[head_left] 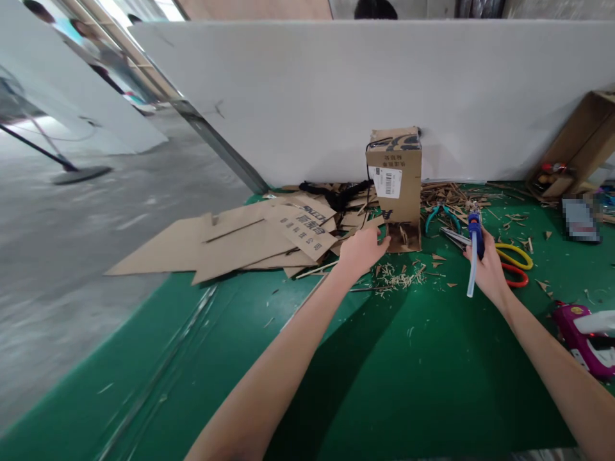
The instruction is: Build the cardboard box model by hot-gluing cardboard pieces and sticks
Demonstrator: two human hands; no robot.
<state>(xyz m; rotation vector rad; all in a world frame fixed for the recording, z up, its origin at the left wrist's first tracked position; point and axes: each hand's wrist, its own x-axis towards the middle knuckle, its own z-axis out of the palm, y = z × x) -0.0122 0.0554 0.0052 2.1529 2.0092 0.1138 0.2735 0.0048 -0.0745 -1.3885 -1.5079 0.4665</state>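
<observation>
My right hand (486,262) is closed around a blue hot glue gun (475,224), with a translucent glue stick (473,269) sticking out of its back toward me. My left hand (364,251) is beside the lower left of an upright cardboard box (401,176). Its fingers look apart, near a cardboard strip (375,222); part of them is hidden. The box has a white label and an open lower section. Scissors with one yellow handle (521,255) and one red handle (516,276) lie at my right hand, and teal-handled pliers (442,218) lie farther left.
Flat cardboard sheets (240,243) are piled at the left. Shavings (398,278) litter the green table (216,371). A magenta-and-white tool (583,339), a blurred flat device (581,219) and a leaning open carton (571,144) are at the right. A white partition (288,96) stands behind.
</observation>
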